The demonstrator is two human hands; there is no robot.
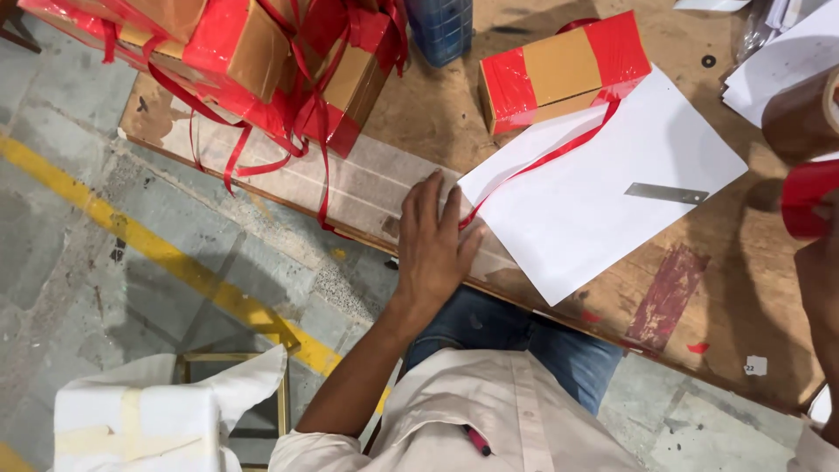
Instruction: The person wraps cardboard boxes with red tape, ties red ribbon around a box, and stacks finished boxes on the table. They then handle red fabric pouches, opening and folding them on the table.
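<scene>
Left hand (434, 245) is flat on the table edge (367, 188), fingers spread, pinning the tail of a thin red ribbon (542, 162) under the fingertips. The ribbon runs up across a white paper sheet (603, 218) to a cardboard box (564, 72) with shiny red wrap on both ends, a bit up and right of the hand. Right hand (821, 280) is barely in view at the edge, just below a red tape roll (808, 199); can't tell its grip.

We see a worn wooden bench (725, 297) w/ scuffs & a reddish stain near its front edge. Below it, grey concrete floor (61, 262) w/ a yellow painted line (166, 258) running diagonally.
</scene>
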